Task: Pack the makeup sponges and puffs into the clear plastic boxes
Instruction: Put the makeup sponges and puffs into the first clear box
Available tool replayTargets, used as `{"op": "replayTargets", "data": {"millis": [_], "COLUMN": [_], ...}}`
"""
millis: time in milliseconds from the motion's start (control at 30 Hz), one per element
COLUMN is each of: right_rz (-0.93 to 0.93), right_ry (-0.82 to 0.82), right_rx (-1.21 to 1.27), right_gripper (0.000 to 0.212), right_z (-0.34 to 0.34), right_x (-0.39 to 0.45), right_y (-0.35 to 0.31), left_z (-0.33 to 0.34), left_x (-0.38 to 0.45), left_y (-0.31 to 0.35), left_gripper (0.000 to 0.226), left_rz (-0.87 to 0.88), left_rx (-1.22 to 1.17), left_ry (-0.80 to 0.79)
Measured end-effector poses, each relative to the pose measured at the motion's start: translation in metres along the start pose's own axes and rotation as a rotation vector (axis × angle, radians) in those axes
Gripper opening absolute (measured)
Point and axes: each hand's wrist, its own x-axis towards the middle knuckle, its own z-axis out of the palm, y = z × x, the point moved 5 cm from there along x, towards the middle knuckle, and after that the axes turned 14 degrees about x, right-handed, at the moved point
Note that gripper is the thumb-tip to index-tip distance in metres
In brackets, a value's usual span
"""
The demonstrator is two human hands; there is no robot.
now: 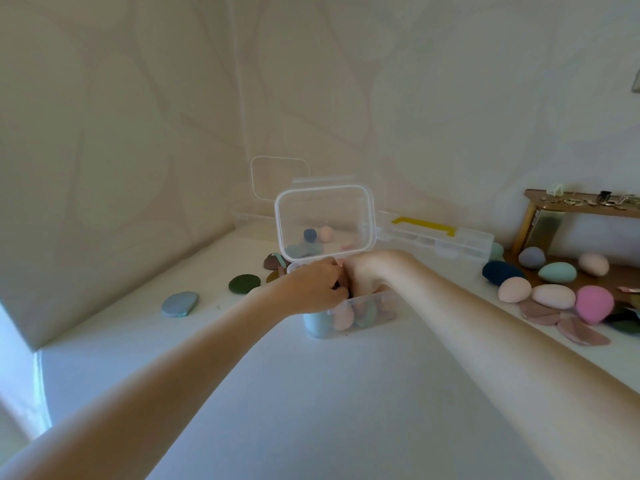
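Left hand (313,284) at the box (360,311) rim, fingers curled around a brown puff (343,279) at the opening. Right hand (363,271) plunged into the box, fingers hidden, so grip impossible to tell. Inside the box: pink, green and blue sponges (346,317) pressed against the clear front wall. Lid (325,223) hinged open, standing upright behind both hands. Left on the white worktop (311,393): blue puff (180,304), dark green puff (244,283). Right: loose sponges (550,296) in pink, peach, teal and navy, with flat mauve puffs (575,327) beside them. Behind: yellow-handled case (436,237), wooden shelf (581,206).
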Motion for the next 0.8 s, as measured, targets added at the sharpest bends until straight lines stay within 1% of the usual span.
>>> {"op": "replayTargets", "data": {"millis": [67,133,167,233,267,300,333,400,433,533,567,600,633,667,733,800], "right_rz": [-0.001,-0.013,-0.015,-0.049,-0.082,-0.106,-0.123,-0.118,-0.104,-0.024,0.009,0.024,0.036,0.033,0.036,0.032], "right_ry": [0.015,0.012,0.002,-0.006,0.007,0.056,0.126,0.267,0.275,0.131,0.095,0.094,0.095,0.110,0.163,0.197], "right_rx": [0.082,0.127,0.188,0.425,0.552,0.637,0.668,0.563,0.476,0.241,0.194,0.151,0.120,0.105,0.080,0.077], "right_gripper": [0.038,0.024,0.018,0.006,0.007,0.009,0.012,0.012,0.012,0.038,0.043,0.045,0.044,0.036,0.004,0.025], "right_z": [-0.004,-0.011,-0.015,-0.021,-0.025,-0.030,-0.037,-0.045,-0.045,-0.028,-0.022,-0.019,-0.016,-0.015,-0.012,-0.009], "right_x": [-0.001,-0.009,-0.016,-0.028,-0.033,-0.036,-0.038,-0.040,-0.042,-0.040,-0.038,-0.037,-0.036,-0.034,-0.032,-0.031], "right_y": [0.003,0.011,0.016,0.023,0.026,0.029,0.033,0.037,0.035,0.032,0.031,0.030,0.029,0.027,0.027,0.027], "left_z": [-0.003,-0.009,-0.012,-0.017,-0.018,-0.018,-0.016,-0.011,-0.009,-0.007,-0.007,-0.006,-0.006,-0.005,-0.004,-0.005], "left_x": [-0.002,-0.004,-0.005,-0.005,-0.003,-0.001,0.000,0.002,0.003,0.005,0.006,0.006,0.006,0.007,0.009,0.010], "left_y": [0.001,0.000,0.000,0.000,0.001,0.002,0.005,0.012,0.015,0.017,0.017,0.016,0.016,0.016,0.016,0.016], "left_gripper": [0.024,0.027,0.030,0.038,0.040,0.043,0.044,0.045,0.042,0.029,0.027,0.026,0.025,0.024,0.023,0.023], "left_rz": [0.012,0.019,0.023,0.041,0.051,0.060,0.071,0.107,0.128,0.138,0.123,0.115,0.109,0.104,0.087,0.084], "left_rx": [-0.040,-0.143,-0.190,-0.197,-0.177,-0.155,-0.133,-0.090,-0.076,-0.034,-0.024,-0.014,0.002,0.021,0.053,0.015], "left_ry": [0.009,-0.007,-0.014,-0.002,-0.001,-0.021,-0.059,-0.155,-0.187,-0.205,-0.206,-0.202,-0.204,-0.204,-0.206,-0.193]}}
